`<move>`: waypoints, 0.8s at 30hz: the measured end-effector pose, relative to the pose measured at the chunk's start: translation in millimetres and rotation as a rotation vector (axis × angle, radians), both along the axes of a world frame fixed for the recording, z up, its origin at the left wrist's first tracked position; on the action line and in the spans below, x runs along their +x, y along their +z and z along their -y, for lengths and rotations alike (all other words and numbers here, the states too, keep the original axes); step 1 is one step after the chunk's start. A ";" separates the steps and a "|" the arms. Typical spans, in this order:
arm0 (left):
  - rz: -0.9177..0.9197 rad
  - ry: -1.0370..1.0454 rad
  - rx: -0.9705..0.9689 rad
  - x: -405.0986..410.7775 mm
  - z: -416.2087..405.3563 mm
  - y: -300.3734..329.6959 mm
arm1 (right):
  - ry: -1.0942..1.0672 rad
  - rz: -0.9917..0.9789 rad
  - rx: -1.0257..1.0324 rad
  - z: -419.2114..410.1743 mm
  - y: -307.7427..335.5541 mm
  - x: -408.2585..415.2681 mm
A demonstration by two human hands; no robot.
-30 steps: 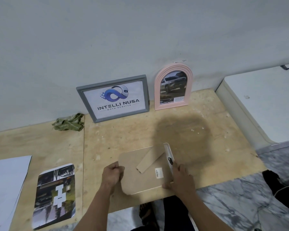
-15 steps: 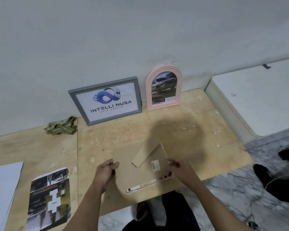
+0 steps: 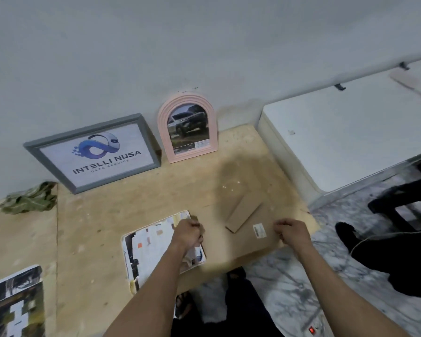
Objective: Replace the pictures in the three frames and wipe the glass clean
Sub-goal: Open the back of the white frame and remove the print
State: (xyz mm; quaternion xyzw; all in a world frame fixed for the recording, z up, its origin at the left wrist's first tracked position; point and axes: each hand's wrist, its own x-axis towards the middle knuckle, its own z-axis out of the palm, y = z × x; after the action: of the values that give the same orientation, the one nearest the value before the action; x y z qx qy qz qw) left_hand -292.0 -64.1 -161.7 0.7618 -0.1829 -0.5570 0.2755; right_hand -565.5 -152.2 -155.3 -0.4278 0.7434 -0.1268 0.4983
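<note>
- Behind the hands, a grey rectangular frame [image 3: 93, 153] with an "INTELLI NUSA" logo print and a pink arched frame [image 3: 187, 127] with a car photo lean on the wall at the back of the plywood desk [image 3: 88, 229], just beside each other.
- A crumpled green cloth [image 3: 28, 199] lies by the wall to the left; a loose dark print [image 3: 14, 304] lies at the near left edge; a white cabinet [image 3: 345, 135] stands to the right.
- Left hand [image 3: 187, 233] reaches forward, fingers curled on the right edge of a white-rimmed frame [image 3: 156, 246] lying flat with a blurred picture showing.
- Right hand [image 3: 292, 232] has its fingers curled, pinching the near right part of the brown backing board [image 3: 250, 224], which lies flat beside that frame, prop flap up.
</note>
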 end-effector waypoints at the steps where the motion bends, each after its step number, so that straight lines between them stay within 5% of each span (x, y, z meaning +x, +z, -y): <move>1: 0.020 0.021 0.011 -11.6 7.8 -6.2 | 0.003 -0.029 0.001 7.4 -5.4 -7.8; 8: 0.180 -0.011 0.096 -49.9 32.6 -66.3 | 0.118 -0.189 -0.085 46.3 -32.2 -37.0; 15: 0.229 0.041 0.050 -53.8 22.1 -24.8 | 0.122 -0.243 -0.125 52.2 -22.8 -16.0; 21: 0.429 0.252 0.163 3.9 -29.2 -9.2 | 0.676 -0.008 -0.256 28.8 -8.7 88.4; 24: 0.535 0.276 0.221 37.1 -67.7 -1.6 | 0.921 0.002 -0.158 -1.5 -6.1 136.8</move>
State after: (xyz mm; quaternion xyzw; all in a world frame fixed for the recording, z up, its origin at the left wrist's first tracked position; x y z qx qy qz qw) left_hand -254.9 3.6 -163.3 0.9242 -0.0821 -0.3109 0.2063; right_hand -428.7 -150.7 -161.4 -0.7499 0.4636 0.0511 0.4692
